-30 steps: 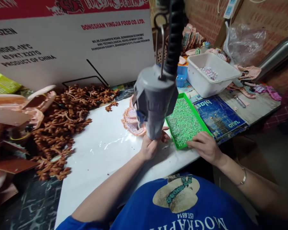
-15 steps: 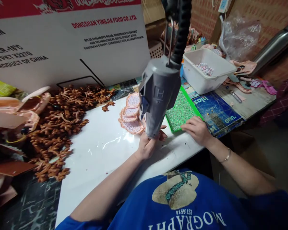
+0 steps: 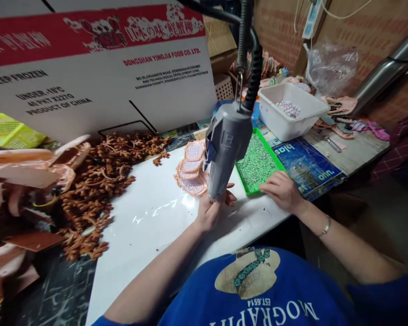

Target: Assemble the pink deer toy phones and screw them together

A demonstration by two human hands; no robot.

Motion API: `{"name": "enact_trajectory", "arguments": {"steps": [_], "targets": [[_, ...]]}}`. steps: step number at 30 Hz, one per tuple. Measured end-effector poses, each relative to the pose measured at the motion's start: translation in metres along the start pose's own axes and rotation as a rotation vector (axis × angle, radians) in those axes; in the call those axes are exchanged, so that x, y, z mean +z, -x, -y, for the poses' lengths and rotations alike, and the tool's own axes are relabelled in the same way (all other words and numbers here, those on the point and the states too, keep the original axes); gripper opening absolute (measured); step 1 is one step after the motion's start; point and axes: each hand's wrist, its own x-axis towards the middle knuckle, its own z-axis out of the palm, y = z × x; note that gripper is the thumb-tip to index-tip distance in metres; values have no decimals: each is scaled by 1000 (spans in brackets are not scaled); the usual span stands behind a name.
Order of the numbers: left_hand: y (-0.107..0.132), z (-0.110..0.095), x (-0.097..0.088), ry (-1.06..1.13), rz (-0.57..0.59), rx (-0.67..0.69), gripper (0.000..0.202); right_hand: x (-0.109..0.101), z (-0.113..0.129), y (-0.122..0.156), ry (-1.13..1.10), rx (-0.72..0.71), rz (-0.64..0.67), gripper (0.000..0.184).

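A grey electric screwdriver (image 3: 227,140) hangs on a coiled spring in front of me. My left hand (image 3: 208,215) is at its lower end, fingers curled around; the tool hides most of them, and what they hold I cannot make out. My right hand (image 3: 282,191) is at the near right corner of a green tray (image 3: 274,158), fingers bent and pressed together over its rim. Whatever lies between those fingertips is too small to see. Many small metal screws (image 3: 256,158) cover the tray's floor. Left of the screwdriver lie several overlapping pink-edged plastic pieces (image 3: 190,167) with a patterned inside.
Brown branched plastic parts (image 3: 95,194) are heaped at the left, beside pink shell-like parts (image 3: 7,181). A large printed carton (image 3: 105,90) stands behind. At the back right is a white bin (image 3: 289,122) holding small white pieces. A metal pipe (image 3: 384,77) slants nearby.
The camera view has shifted, so the scene sits slightly lower. Both hands stay in almost the same places, the left by the screwdriver's lower end and the right at the tray corner.
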Motion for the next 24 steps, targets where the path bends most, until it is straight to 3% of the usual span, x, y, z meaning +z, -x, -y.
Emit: {"name": "enact_trajectory", "arguments": {"steps": [4,11,17,21,24], "targets": [[-2,2,2,31,5,40,48,-11,9,21,-68,-36,12,20],[0,0,2,11,27,25,44,3,-9,-8,7,22,3,18],[1,2,2,38,53,60,46,-15,8,26,-15,-54,25,21],[2,3,1,44,49,52,45,0,-8,-2,57,-3,-10,18],[2,2,-1,39,45,42,42,-4,-9,-5,45,-48,19,21]]}}
